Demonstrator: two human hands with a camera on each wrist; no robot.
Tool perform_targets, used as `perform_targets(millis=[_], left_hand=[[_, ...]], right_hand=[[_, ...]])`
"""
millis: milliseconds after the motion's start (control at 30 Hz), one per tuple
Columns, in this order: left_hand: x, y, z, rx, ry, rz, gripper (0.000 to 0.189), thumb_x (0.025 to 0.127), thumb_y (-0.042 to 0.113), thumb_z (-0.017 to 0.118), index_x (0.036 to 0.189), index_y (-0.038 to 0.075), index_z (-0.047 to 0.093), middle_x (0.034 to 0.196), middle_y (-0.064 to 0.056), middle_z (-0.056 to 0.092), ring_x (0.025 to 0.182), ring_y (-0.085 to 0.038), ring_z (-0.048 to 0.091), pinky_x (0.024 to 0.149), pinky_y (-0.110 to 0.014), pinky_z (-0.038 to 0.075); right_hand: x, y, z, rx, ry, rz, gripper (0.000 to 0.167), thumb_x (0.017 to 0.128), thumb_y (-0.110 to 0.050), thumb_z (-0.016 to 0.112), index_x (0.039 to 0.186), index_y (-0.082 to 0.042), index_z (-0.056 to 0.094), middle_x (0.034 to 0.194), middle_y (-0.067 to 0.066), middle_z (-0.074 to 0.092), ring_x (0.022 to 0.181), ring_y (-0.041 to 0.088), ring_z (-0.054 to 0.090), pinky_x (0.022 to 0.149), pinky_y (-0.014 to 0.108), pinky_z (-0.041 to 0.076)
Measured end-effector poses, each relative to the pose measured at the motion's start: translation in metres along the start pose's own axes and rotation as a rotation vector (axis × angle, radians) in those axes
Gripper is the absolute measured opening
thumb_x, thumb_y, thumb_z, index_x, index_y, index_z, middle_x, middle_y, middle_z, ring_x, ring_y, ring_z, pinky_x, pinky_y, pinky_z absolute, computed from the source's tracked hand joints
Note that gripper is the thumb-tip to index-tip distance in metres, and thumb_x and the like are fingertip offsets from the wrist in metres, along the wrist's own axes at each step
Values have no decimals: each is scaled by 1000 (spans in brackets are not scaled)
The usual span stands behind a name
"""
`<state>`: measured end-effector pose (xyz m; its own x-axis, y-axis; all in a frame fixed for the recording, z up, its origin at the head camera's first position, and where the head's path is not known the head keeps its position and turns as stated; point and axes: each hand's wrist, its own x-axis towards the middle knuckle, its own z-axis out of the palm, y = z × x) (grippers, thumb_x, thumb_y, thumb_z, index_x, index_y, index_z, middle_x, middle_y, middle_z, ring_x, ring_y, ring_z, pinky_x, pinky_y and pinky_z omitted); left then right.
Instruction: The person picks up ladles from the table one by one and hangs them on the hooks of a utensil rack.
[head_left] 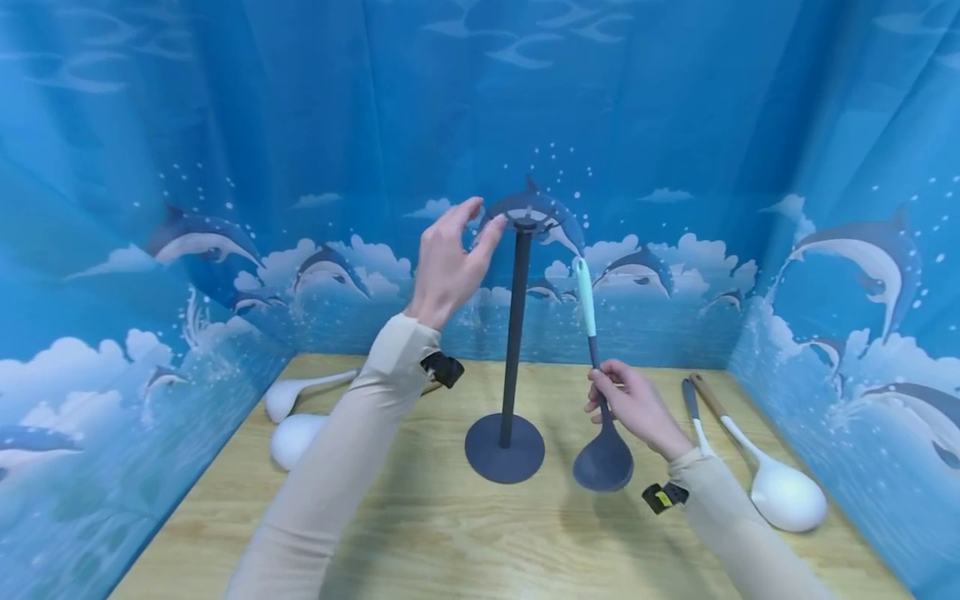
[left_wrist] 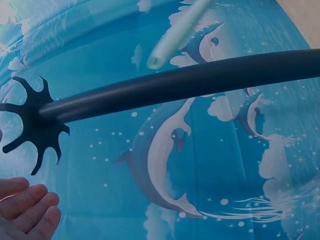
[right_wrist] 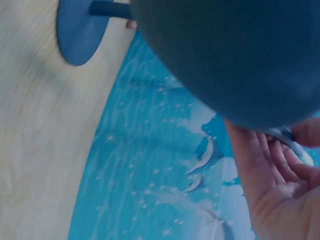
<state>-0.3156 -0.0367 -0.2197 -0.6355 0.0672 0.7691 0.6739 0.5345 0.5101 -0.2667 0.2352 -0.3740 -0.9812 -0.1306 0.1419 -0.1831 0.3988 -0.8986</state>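
A dark utensil stand [head_left: 516, 333] rises from its round base, and its top is a ring of curved hooks [left_wrist: 36, 114]. Beside that top is my left hand [head_left: 448, 262], fingers spread loosely; the left wrist view shows them just off the hooks, holding nothing. To the right of the pole, my right hand [head_left: 637, 408] grips a dark ladle [head_left: 603, 462] low on its handle. The ladle is upright, bowl down, its mint-green handle end [head_left: 587, 300] pointing up below the hook level. Its bowl [right_wrist: 235, 55] fills much of the right wrist view, partly hiding the fingers.
On the wooden table [head_left: 427, 517], a white ladle [head_left: 281, 402] and another white utensil [head_left: 296, 437] lie left, partly behind my left arm. At right lie a white ladle with a wooden handle [head_left: 787, 496] and a grey-handled white utensil [head_left: 691, 400]. Dolphin-print curtains [head_left: 480, 100] enclose the table.
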Motion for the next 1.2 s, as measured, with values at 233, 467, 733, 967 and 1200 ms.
perform_targets(millis=[233, 467, 733, 967, 1200], left_hand=[[11, 14, 2, 16, -58, -17, 55, 100, 45, 53, 144, 13, 50, 145, -5, 53, 133, -17, 49, 108, -34, 44], [17, 24, 6, 46, -144, -9, 59, 100, 50, 49, 147, 13, 47, 151, -5, 46, 141, -20, 41, 113, -38, 40], [18, 28, 6, 71, -244, -51, 62, 101, 53, 43, 149, 14, 43, 155, -4, 41, 144, -19, 36, 116, -40, 35], [18, 27, 7, 89, -289, -103, 65, 100, 57, 42, 150, 15, 42, 156, -4, 40, 145, -20, 35, 116, -41, 36], [19, 25, 9, 69, -275, -102, 58, 103, 49, 41, 149, 13, 43, 155, -5, 41, 144, -21, 36, 116, -40, 36]], right_hand=[[-1, -21, 2, 33, 99, -145, 34, 103, -26, 52, 118, 3, 58, 93, 22, 65, 79, 26, 72, 67, 37, 61], [-1, -46, -1, 71, 186, -251, 33, 101, -23, 55, 122, 2, 62, 93, 6, 67, 79, 11, 70, 70, 36, 61], [6, -59, -3, 26, 230, -256, 34, 100, -25, 57, 124, -2, 64, 100, 11, 69, 82, 15, 71, 72, 33, 61], [12, -63, -5, -8, 246, -253, 35, 101, -27, 57, 125, -4, 64, 102, 14, 69, 81, 15, 71, 72, 37, 61], [19, -65, -8, -45, 235, -289, 34, 101, -28, 57, 124, -4, 65, 102, 18, 69, 82, 19, 71, 71, 35, 61]])
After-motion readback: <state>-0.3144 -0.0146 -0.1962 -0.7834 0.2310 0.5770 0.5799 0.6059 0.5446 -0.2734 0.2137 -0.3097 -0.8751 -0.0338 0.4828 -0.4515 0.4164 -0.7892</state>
